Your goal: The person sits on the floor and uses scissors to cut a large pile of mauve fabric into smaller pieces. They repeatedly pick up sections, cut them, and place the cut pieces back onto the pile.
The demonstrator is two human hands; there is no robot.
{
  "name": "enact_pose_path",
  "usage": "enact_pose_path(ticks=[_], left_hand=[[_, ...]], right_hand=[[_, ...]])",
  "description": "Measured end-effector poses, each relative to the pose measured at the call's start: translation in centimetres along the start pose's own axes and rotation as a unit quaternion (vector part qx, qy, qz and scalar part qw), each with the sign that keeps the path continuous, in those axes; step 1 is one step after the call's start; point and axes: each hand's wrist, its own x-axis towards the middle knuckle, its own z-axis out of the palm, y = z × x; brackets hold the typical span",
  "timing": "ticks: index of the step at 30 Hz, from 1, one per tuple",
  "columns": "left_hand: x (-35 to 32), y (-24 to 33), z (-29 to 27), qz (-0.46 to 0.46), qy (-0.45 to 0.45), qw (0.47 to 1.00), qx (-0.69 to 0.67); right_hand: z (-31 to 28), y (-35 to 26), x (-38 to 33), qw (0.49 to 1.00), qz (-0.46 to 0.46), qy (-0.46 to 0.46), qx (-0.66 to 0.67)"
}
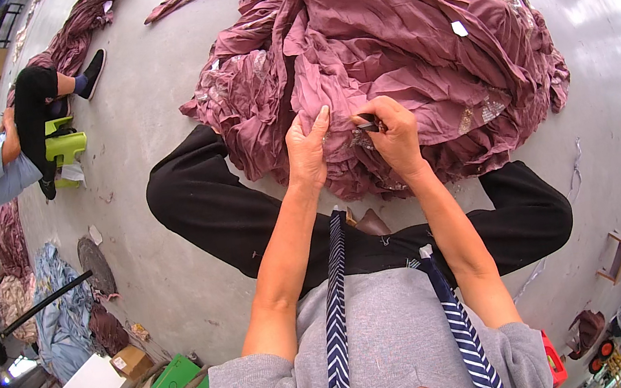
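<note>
Sitting cross-legged on the grey concrete floor (152,81), the person works a heap of crumpled mauve satin fabric (383,33) piled against the knees. The left hand (308,150) presses flat, fingers together, holding cloth down; the right hand (395,134) pinches a small dark tool (367,124). A slip could nick the taut fabric or the nearby left fingertips.

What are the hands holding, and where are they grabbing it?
The right hand pinches a small dark tool in its fingers. The left hand presses the mauve fabric near its front edge.
</note>
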Motion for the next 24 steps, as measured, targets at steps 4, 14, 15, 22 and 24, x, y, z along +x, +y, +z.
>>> enact_pose_path(ticks=[4, 14, 15, 22, 24], left_hand=[[0.1, -0.3, 0.0, 0.013, -0.003, 1.000, 0.006], [0.1, 0.2, 0.3, 0.003, 0.001, 1.000, -0.008], [0.2, 0.3, 0.3, 0.001, 0.000, 1.000, -0.012], [0.3, 0.5, 0.1, -0.026, -0.005, 0.999, -0.042], [0.3, 0.5, 0.1, -0.022, -0.005, 0.999, -0.031]], right_hand=[[-0.1, -0.7, -0.7, 0.972, 0.161, -0.034, 0.168], [-2.8, 0.2, -0.5, 0.988, 0.132, -0.049, 0.063], [-3.1, 0.5, -0.7, 0.991, 0.121, -0.046, 0.039], [-2.9, 1.2, -1.3, 0.997, 0.056, -0.046, -0.014], [-2.8, 0.9, -0.9, 0.996, 0.051, -0.062, -0.027]])
